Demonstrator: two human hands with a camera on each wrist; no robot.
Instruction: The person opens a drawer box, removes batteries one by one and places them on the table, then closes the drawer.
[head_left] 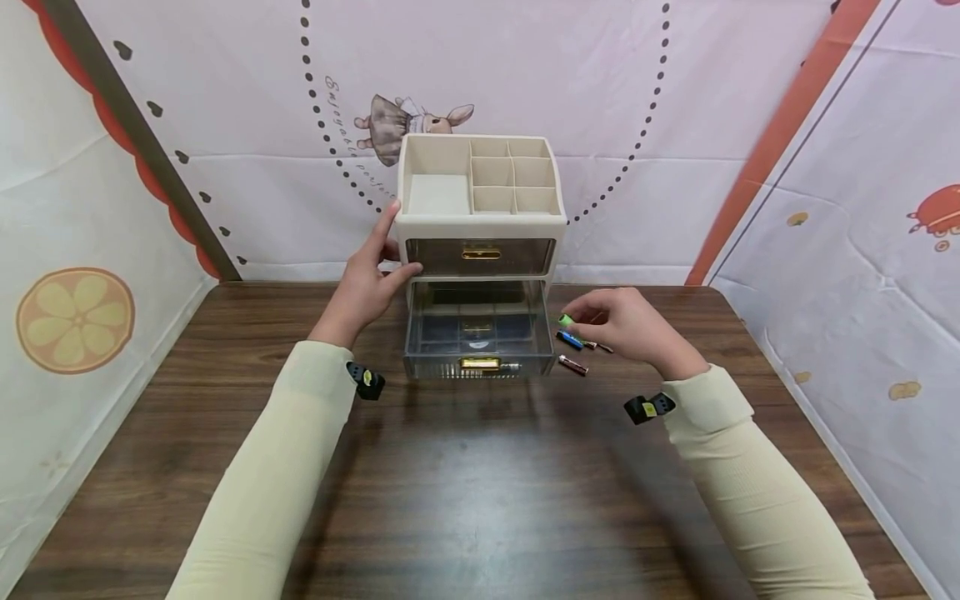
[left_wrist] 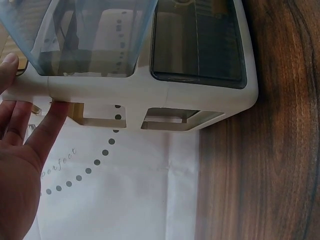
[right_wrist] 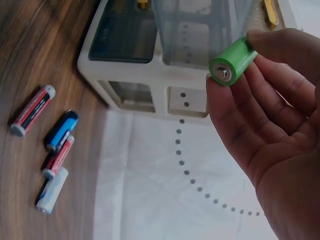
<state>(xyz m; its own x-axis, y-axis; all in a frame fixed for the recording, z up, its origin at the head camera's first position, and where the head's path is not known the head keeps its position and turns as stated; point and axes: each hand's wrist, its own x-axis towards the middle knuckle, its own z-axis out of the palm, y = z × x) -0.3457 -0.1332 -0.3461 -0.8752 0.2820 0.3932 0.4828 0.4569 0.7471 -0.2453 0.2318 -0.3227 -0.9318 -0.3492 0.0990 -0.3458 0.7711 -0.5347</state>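
Note:
A cream drawer organizer (head_left: 480, 225) stands at the table's back, its middle drawer (head_left: 480, 333) pulled out. My left hand (head_left: 366, 287) grips the organizer's left front edge, thumb on the front and fingers against the side. Beside the open drawer, to its right, my right hand (head_left: 630, 327) pinches a green battery (right_wrist: 233, 61) between thumb and fingertips, above the table. Loose batteries lie beneath it: a red-and-black battery (right_wrist: 33, 111), a blue battery (right_wrist: 62, 131), a smaller red battery (right_wrist: 59, 157) and a whitish battery (right_wrist: 52, 190).
The organizer's top holds a compartment tray (head_left: 438, 193). Its upper drawer (head_left: 480, 257) is closed, and so is the lower drawer (left_wrist: 197, 42). Behind the wooden table (head_left: 480, 500) hangs a printed cloth (head_left: 480, 67), with more cloth along both sides.

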